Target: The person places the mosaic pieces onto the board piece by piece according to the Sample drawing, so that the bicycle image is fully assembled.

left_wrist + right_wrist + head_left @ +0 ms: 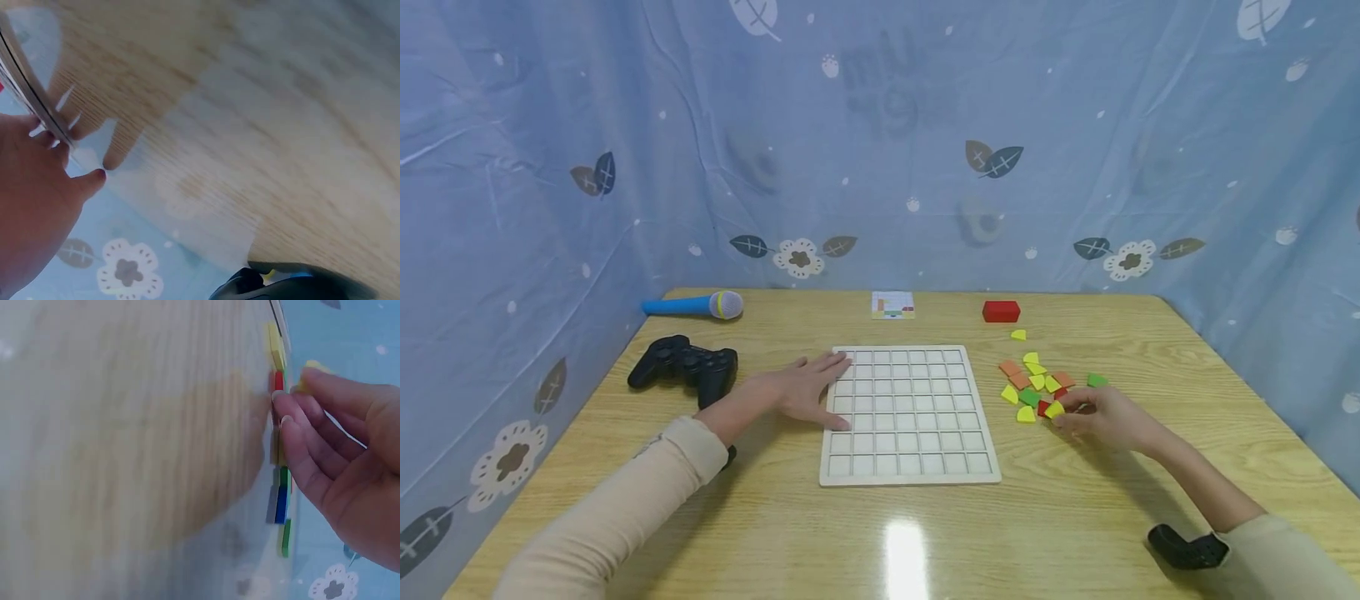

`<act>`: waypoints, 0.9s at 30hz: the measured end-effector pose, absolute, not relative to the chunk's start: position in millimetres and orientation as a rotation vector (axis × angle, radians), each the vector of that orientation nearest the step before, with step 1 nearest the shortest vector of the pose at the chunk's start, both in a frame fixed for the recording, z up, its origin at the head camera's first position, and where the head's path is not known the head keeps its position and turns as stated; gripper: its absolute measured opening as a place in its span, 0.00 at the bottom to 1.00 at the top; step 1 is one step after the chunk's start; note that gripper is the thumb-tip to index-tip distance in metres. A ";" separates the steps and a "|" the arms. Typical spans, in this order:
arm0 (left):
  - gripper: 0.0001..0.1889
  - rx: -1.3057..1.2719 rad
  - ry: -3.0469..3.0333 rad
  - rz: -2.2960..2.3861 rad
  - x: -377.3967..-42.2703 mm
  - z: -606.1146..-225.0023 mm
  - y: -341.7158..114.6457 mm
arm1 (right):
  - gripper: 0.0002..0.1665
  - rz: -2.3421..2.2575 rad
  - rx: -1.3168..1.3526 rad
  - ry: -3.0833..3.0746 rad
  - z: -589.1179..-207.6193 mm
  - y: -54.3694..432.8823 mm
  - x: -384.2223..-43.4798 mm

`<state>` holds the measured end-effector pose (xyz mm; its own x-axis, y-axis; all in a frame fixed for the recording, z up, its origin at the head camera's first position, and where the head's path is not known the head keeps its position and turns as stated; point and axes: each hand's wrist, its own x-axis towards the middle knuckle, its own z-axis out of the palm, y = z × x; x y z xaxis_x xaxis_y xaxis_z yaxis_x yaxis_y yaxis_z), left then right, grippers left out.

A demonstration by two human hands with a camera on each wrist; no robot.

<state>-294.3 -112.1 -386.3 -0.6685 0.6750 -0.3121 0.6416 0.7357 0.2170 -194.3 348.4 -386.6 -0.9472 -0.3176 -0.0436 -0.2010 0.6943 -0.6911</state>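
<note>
In the head view, the left hand lay left of centre with its fingers spread, touching the left edge of the white grid board in the middle of the frame. Right of centre, the right hand pinched a yellow piece between thumb and fingers, just beside a cluster of coloured pieces. A red block sat above that cluster; a black game controller and a blue microphone lay at centre left.

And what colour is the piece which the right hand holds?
Yellow; the piece in the right hand shows best in the head view.
</note>
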 end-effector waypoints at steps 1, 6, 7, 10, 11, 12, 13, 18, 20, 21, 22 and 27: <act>0.57 1.016 2.565 0.123 -294.6 -386.4 -112.1 | 0.14 -1.110 -0.421 2.723 -385.4 346.0 -195.6; 0.57 1.029 2.562 0.110 -294.8 -388.5 -113.8 | 0.12 -1.150 -0.486 2.675 -382.3 333.0 -204.7; 0.57 1.039 2.563 0.107 -294.3 -388.6 -114.1 | 0.12 -1.152 -0.511 2.673 -382.1 330.6 -206.7; 0.55 1.062 2.571 0.079 -292.7 -388.8 -114.3 | 0.13 -1.138 -0.526 2.689 -380.8 323.5 -212.0; 0.55 1.070 2.572 0.076 -292.3 -388.5 -114.2 | 0.14 -1.131 -0.520 2.696 -380.2 320.9 -213.5; 0.54 1.075 2.575 0.070 -291.8 -387.9 -114.0 | 0.15 -1.117 -0.509 2.708 -379.5 318.1 -214.9; 0.53 1.077 2.579 0.068 -291.4 -387.8 -114.0 | 0.15 -1.113 -0.508 2.711 -378.9 315.5 -216.6; 0.49 1.085 2.581 0.054 -290.5 -387.9 -114.4 | 0.20 -1.169 -0.514 2.654 -376.8 301.9 -225.2; 0.49 1.085 2.575 0.053 -290.4 -388.1 -114.6 | 0.21 -1.204 -0.525 2.610 -376.8 296.7 -229.3; 0.48 1.085 2.572 0.055 -290.6 -388.5 -114.7 | 0.21 -1.212 -0.531 2.596 -376.9 294.1 -231.4; 0.48 1.090 2.568 0.061 -290.6 -388.7 -114.8 | 0.19 -1.219 -0.535 2.589 -376.8 291.4 -233.4; 0.46 1.103 2.565 0.082 -292.8 -390.9 -116.1 | 0.15 -1.230 -0.544 2.599 -375.5 276.5 -242.0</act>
<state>-292.8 -116.1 -390.9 -0.6375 0.7133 -0.2911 0.6933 0.6959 0.1869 -242.0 276.5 -375.5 -0.9087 -0.4160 -0.0349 -0.2368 0.5826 -0.7775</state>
